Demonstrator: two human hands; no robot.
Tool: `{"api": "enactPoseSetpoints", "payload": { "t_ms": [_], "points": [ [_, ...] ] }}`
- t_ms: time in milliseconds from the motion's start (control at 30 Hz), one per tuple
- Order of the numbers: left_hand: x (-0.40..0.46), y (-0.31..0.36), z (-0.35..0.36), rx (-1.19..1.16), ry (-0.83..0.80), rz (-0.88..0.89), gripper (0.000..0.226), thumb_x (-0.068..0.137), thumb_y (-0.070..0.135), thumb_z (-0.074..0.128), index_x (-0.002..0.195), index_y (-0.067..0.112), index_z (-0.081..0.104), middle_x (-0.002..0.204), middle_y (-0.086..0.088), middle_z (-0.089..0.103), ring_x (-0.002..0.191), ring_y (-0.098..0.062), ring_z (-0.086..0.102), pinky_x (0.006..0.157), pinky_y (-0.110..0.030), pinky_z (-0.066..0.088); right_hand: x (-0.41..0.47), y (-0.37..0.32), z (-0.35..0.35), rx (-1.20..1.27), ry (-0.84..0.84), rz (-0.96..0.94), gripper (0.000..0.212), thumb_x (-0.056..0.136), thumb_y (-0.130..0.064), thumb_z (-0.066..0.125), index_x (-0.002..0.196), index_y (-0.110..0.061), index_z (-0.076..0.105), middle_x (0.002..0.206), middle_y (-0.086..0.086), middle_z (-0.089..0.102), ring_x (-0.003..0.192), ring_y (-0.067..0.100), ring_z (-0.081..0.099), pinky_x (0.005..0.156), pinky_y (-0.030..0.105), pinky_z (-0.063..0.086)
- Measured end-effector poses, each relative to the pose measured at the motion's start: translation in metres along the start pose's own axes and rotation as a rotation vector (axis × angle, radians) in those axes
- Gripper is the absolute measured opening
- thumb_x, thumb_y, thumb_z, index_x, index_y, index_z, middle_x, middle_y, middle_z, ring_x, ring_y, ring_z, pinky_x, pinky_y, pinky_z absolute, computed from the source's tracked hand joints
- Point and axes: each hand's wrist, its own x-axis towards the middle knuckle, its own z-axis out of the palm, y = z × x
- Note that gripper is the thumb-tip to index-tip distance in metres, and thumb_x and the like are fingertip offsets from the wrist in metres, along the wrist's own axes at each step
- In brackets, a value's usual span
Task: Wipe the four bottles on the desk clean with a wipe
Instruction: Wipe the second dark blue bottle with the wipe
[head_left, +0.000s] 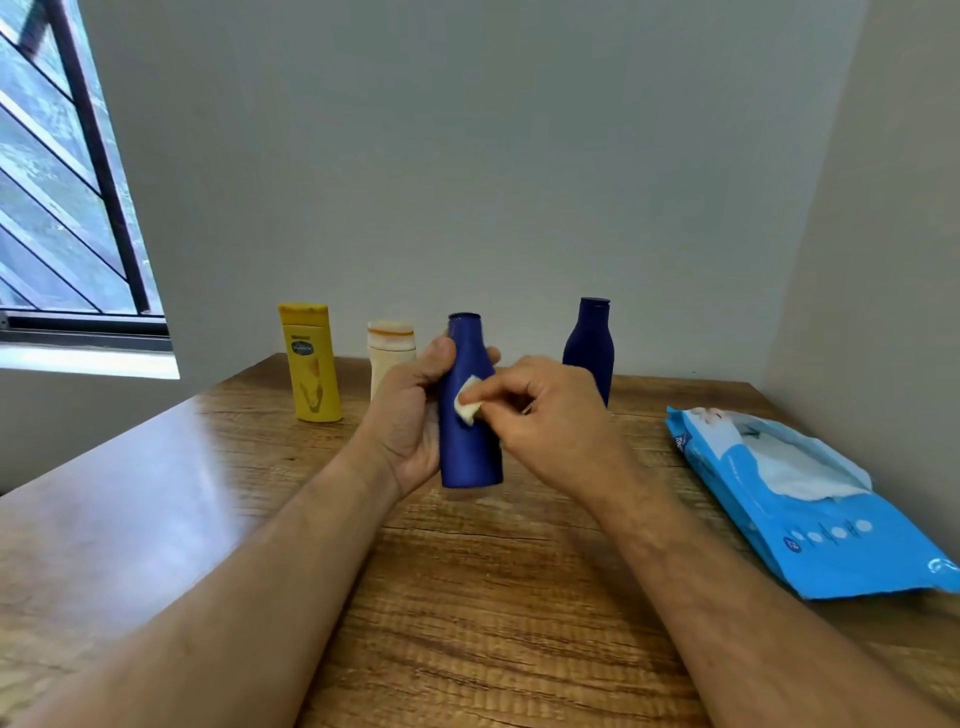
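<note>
Hands meet at mid-frame over a brown wood-grain tabletop (467, 597). Left hand (410, 415) wraps a tall blue plastic bottle with a narrow neck (470, 447), thumb on the near side of the neck, fingertips showing past the far side; grip curled round the bottle body. The bottle is upright, its base at or just above the tabletop; contact cannot be told. Right hand (540, 410) pinches a small folded white wipe (467, 404) between thumb and fingers and presses it against the front of the blue bottle, about mid-height. Three other bottles stand upright along the far edge near the grey wall: a yellow plastic lotion bottle with a flat cap (310, 364) at far left, a cream-coloured squat bottle with an orange-streaked cap (390, 348) just right of it and partly hidden behind the left hand, and a dark navy bottle with a narrow neck (589, 345) to the right, its lower part behind the right hand. A light blue soft pack of wipes (810, 525) lies flat on the right side of the tabletop, flap open, white sheet showing. Window with dark bars (67, 197) at upper left.
</note>
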Motion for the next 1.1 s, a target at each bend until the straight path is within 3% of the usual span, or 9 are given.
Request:
{"api": "enactPoseSetpoints", "payload": {
  "t_ms": [167,333,400,500,633,700,833,967,1100],
  "points": [
    [-0.001,-0.006,0.003,0.054,-0.099,-0.055,0.031,0.098,0.021,0.044,0.120,0.009,0.064,0.100,-0.014,0.070,0.084,-0.024,0.068,0.076,-0.038,0.057,0.004,0.001,-0.005,0.096,0.173,0.069,0.012,0.089,-0.022,0.072,0.094,-0.032,0.077,0.097,-0.012,0.067,0.089,0.003,0.064,0.077,0.026,0.060],
    [0.004,0.005,-0.006,-0.042,-0.030,0.058,0.036,0.096,0.013,0.047,0.129,0.009,0.061,0.113,-0.021,0.070,0.095,-0.031,0.067,0.094,-0.047,0.054,-0.003,-0.007,-0.001,0.038,-0.264,0.095,0.013,0.084,-0.016,0.075,0.088,-0.027,0.080,0.090,-0.015,0.073,0.073,-0.007,0.065,0.072,0.019,0.054],
    [0.005,0.007,-0.007,-0.043,-0.017,0.057,0.040,0.094,0.014,0.050,0.133,0.008,0.059,0.116,-0.021,0.068,0.097,-0.031,0.066,0.099,-0.050,0.051,-0.004,-0.006,0.003,-0.022,-0.329,0.095,0.012,0.083,-0.018,0.077,0.089,-0.028,0.081,0.091,-0.015,0.074,0.079,-0.005,0.066,0.075,0.023,0.056],
    [0.001,0.003,-0.005,-0.010,-0.062,0.010,0.041,0.096,0.012,0.048,0.137,0.008,0.057,0.117,-0.021,0.067,0.099,-0.029,0.066,0.096,-0.044,0.053,-0.002,-0.005,0.001,0.006,-0.153,0.057,0.012,0.086,-0.021,0.074,0.093,-0.030,0.078,0.095,-0.015,0.071,0.088,-0.001,0.065,0.084,0.024,0.057],
    [-0.004,-0.006,0.002,0.043,-0.167,-0.066,0.040,0.099,0.011,0.047,0.138,0.010,0.057,0.111,-0.014,0.069,0.094,-0.024,0.066,0.081,-0.038,0.059,0.002,-0.006,-0.004,0.065,0.228,0.026,0.013,0.091,-0.025,0.069,0.100,-0.032,0.075,0.098,-0.011,0.065,0.090,0.000,0.062,0.079,0.020,0.057],
    [-0.005,-0.008,0.005,0.060,-0.168,-0.080,0.039,0.100,0.013,0.047,0.137,0.010,0.058,0.108,-0.012,0.070,0.090,-0.024,0.067,0.074,-0.037,0.060,0.004,-0.005,-0.006,0.063,0.296,0.019,0.013,0.091,-0.024,0.069,0.101,-0.032,0.074,0.097,-0.012,0.064,0.089,-0.001,0.062,0.076,0.023,0.058],
    [-0.004,-0.003,0.003,0.019,-0.100,-0.024,0.035,0.101,0.012,0.044,0.131,0.010,0.062,0.109,-0.015,0.072,0.091,-0.025,0.070,0.076,-0.037,0.061,0.001,-0.005,-0.006,0.119,0.053,0.014,0.015,0.087,-0.019,0.074,0.089,-0.033,0.078,0.092,-0.014,0.067,0.081,0.000,0.063,0.070,0.014,0.053],
    [-0.002,0.001,0.001,0.024,-0.001,0.035,0.034,0.101,0.019,0.045,0.129,0.008,0.062,0.121,-0.021,0.068,0.106,-0.032,0.064,0.099,-0.049,0.052,-0.001,-0.009,-0.005,-0.020,-0.266,0.018,0.015,0.083,-0.015,0.076,0.089,-0.028,0.081,0.085,-0.018,0.071,0.081,-0.002,0.065,0.079,0.019,0.053],
    [-0.003,-0.002,0.004,0.051,0.045,0.033,0.034,0.104,0.022,0.042,0.125,0.004,0.063,0.116,-0.020,0.069,0.101,-0.031,0.065,0.095,-0.047,0.054,-0.001,-0.008,-0.007,-0.034,-0.220,0.003,0.014,0.083,-0.020,0.076,0.092,-0.029,0.080,0.089,-0.016,0.072,0.084,-0.001,0.066,0.083,0.021,0.055]
  ]
}}
